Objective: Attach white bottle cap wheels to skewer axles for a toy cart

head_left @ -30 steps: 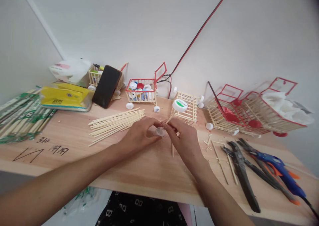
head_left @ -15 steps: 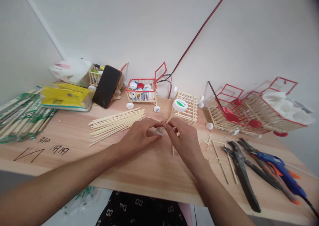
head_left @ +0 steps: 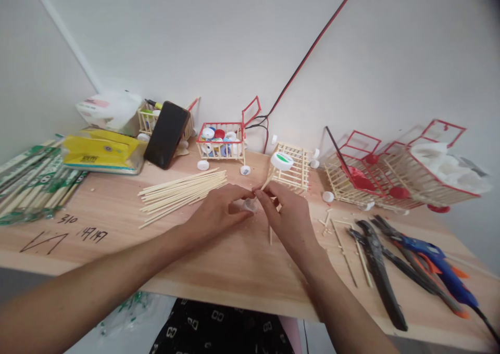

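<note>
My left hand (head_left: 221, 207) is closed at the table's middle, its thumb and fingertips around a translucent white bottle cap (head_left: 249, 204). Pinched in my right hand (head_left: 287, 211) is a thin wooden stick (head_left: 267, 181). A white bottle cap with a green and white face (head_left: 282, 161) sits on the stick's upper end. The lower end slants down to the cap at my left fingers; whether it is fixed there I cannot tell. Just beyond my right hand lies a slatted wooden stick frame (head_left: 296, 165) with white cap wheels. Another stick (head_left: 271, 234) shows below my right palm.
Loose sticks (head_left: 182, 195) lie left of my hands. Pliers (head_left: 380, 270) and a blue glue gun (head_left: 441, 265) are at right. Small stick carts (head_left: 222, 141) stand along the wall. A phone (head_left: 166, 135), a yellow packet (head_left: 103, 152) and bagged sticks (head_left: 42, 179) are at left.
The stick with the green-faced cap has turned slightly in my right fingers. Both hands stay in nearly the same place.
</note>
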### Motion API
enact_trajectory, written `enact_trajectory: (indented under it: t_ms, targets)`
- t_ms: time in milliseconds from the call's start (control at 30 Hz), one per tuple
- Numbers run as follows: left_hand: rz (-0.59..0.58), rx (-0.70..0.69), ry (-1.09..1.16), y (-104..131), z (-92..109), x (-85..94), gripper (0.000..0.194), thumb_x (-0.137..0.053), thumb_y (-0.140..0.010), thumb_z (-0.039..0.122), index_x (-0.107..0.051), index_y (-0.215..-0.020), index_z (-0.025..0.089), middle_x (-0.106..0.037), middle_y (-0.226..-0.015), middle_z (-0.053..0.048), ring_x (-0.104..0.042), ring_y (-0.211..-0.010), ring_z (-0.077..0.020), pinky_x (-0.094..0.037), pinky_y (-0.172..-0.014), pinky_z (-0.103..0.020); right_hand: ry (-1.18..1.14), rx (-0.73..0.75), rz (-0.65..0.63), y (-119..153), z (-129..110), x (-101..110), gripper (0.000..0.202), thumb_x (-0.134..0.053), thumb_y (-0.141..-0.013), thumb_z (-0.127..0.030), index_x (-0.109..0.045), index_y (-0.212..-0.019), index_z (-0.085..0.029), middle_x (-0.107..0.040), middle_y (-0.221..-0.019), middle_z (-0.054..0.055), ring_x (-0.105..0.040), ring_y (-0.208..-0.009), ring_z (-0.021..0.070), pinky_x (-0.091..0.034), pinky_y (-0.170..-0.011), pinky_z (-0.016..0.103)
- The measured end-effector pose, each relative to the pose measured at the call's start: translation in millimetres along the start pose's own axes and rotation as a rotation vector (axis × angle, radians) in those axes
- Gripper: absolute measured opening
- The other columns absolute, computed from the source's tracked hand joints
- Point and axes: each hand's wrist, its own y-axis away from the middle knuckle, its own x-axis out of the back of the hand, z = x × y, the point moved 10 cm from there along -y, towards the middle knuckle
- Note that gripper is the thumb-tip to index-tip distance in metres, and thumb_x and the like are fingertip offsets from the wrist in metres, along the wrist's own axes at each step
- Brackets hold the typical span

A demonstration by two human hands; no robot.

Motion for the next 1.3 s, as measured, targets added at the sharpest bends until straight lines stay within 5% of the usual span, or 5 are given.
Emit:
enact_trajectory:
  t_ms: [333,567,1300]
  targets:
    - [0.003,0.018,0.024,0.0,2.9,2.6,0.024,-0.063,-0.081,0.028,-0.063,-0.104,0.021,-0.069,-0.105,-0.002,-0.063,-0.098,-0.0181,-0.046,-0.086,-0.03,-0.061,0.001,0.006,-1.3,-0.7,-0.5,0.018,-0.049,-0.092,-0.028,-0.063,-0.083,-0.02,-0.069,-0.081,0.001,-0.06,-0.068,0.0136,-0.04,-0.061,0.024]
    - [-0.007,0.052,0.061,0.7,1.1,3.2,0.024,-0.064,-0.08,0.027,-0.063,-0.104,0.023,-0.069,-0.108,-0.002,-0.062,-0.1,-0.0188,-0.046,-0.089,-0.032,-0.095,0.027,-0.006,-1.7,-6.6,4.2,0.026,-0.039,-0.096,-0.026,-0.064,-0.09,-0.02,-0.07,-0.094,0.005,-0.063,-0.089,0.0178,-0.044,-0.077,0.028]
    - [-0.015,0.066,0.061,1.4,-0.6,1.0,0.026,-0.065,-0.079,0.027,-0.062,-0.104,0.022,-0.068,-0.106,-0.001,-0.062,-0.1,-0.0189,-0.045,-0.089,-0.031,-0.069,0.039,0.007,-0.3,-5.8,2.2,0.02,-0.047,-0.093,-0.027,-0.063,-0.083,-0.02,-0.065,-0.077,0.001,-0.057,-0.069,0.014,-0.039,-0.063,0.024]
